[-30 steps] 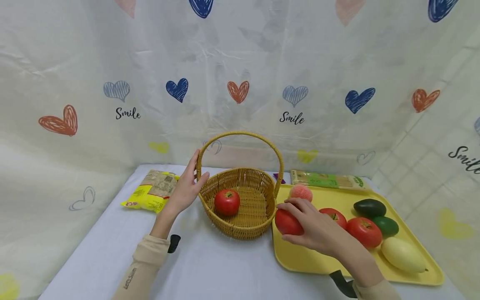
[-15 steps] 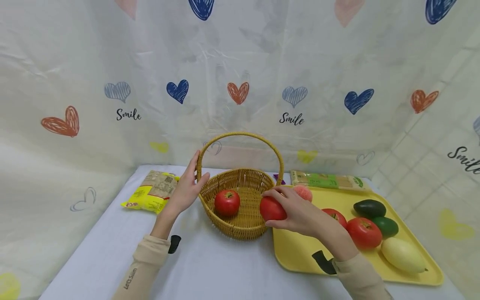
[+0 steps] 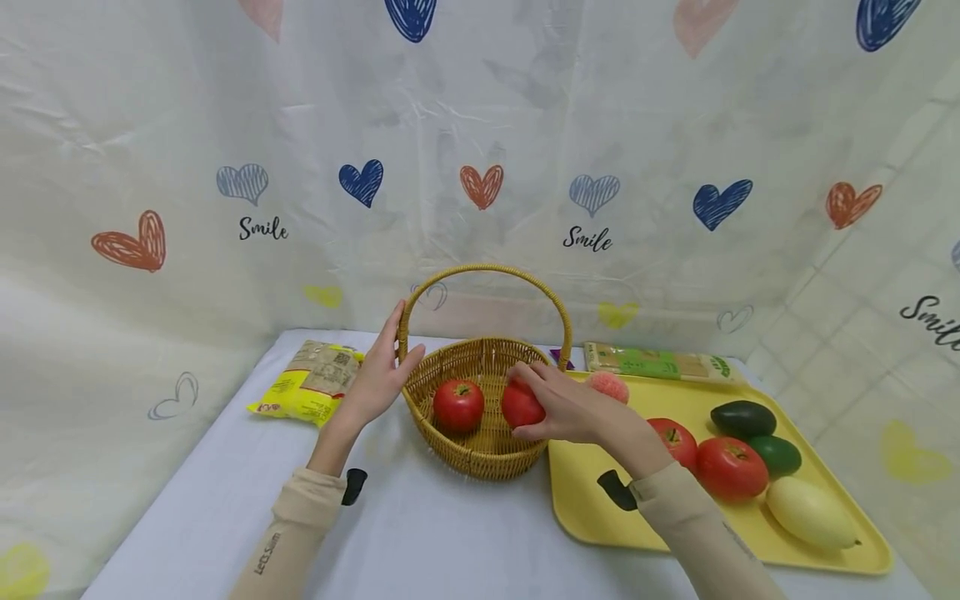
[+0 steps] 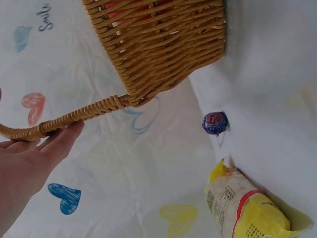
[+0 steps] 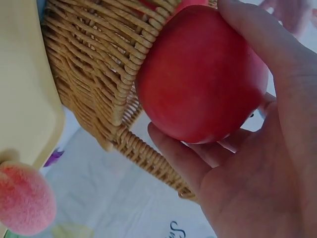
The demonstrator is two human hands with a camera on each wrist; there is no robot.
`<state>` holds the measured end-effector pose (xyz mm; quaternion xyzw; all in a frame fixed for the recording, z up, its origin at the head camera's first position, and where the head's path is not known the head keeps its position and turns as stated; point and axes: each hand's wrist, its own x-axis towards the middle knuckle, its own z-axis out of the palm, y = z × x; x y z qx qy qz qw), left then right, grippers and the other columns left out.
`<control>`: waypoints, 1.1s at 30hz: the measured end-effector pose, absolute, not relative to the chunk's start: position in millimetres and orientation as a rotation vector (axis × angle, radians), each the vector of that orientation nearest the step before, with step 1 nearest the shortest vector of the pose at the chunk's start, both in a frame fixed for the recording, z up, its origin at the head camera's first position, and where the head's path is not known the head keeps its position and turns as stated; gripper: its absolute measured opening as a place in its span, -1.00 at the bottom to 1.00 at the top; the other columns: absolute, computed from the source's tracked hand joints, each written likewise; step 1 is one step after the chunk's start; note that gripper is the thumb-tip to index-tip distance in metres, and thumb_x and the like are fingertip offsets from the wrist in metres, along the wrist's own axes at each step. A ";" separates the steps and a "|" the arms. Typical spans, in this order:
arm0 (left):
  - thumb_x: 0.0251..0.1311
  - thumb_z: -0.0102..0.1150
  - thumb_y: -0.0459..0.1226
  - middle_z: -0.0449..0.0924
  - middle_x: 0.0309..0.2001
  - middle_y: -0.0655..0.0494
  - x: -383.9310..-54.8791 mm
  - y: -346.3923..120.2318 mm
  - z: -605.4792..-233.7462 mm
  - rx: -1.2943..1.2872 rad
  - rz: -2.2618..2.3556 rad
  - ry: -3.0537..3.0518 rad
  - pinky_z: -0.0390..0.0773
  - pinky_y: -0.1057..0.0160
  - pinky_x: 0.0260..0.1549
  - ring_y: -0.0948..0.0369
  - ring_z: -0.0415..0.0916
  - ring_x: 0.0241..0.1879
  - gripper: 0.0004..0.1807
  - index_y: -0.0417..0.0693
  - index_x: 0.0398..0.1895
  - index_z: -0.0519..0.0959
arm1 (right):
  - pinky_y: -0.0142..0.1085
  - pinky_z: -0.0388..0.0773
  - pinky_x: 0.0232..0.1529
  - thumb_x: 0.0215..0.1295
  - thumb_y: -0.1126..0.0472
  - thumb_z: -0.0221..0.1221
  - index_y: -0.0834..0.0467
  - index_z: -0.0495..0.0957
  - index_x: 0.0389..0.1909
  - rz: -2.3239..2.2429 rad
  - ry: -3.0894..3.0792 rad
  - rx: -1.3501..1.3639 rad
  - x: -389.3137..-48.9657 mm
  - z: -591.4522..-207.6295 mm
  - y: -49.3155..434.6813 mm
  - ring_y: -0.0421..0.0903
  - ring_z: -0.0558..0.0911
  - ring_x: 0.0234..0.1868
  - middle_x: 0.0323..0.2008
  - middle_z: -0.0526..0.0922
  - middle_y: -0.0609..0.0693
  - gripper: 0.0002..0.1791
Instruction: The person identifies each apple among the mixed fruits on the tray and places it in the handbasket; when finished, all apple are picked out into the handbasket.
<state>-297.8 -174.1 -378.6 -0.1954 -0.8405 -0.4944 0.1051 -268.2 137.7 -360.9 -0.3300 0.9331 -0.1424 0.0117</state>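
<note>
Red tomato [image 3: 521,405] inside right-hand grip [image 3: 564,410]

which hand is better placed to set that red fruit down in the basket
Right. The right hand already holds the red fruit over the basket, beside a tomato. The left hand rests on the handle.
</note>
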 end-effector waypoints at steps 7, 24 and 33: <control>0.55 -0.02 0.04 -0.26 0.71 0.06 -298.5 -174.3 -377.7 -0.574 -1.456 -2.480 0.25 -0.26 0.48 -0.05 -0.18 0.68 -0.12 0.17 0.70 -0.27 | -0.05 0.70 0.04 0.24 -0.10 0.39 -0.05 0.30 0.42 -0.355 2.866 -1.010 -289.1 -362.4 127.6 0.08 0.53 0.20 0.27 0.43 0.15 -0.23; 0.55 -0.01 0.03 -0.26 0.70 0.03 -298.5 -174.9 -381.9 -0.574 -1.453 -2.472 0.28 -0.26 0.46 -0.08 -0.16 0.67 -0.12 0.12 0.70 -0.26 | 0.01 0.65 0.10 0.12 -0.06 0.50 -0.09 0.33 0.21 -0.062 2.741 -0.877 -323.8 -354.7 92.4 0.07 0.45 0.19 0.13 0.38 0.10 -0.29; 0.54 -0.02 0.06 -0.26 0.70 0.04 -298.0 -173.6 -380.5 -0.568 -1.441 -2.475 0.29 -0.24 0.47 -0.06 -0.15 0.67 -0.12 0.16 0.70 -0.26 | 0.07 0.59 0.21 0.11 -0.17 0.48 -0.06 0.21 0.42 0.038 2.723 -0.755 -339.3 -357.8 84.4 0.08 0.41 0.28 0.21 0.33 0.13 -0.06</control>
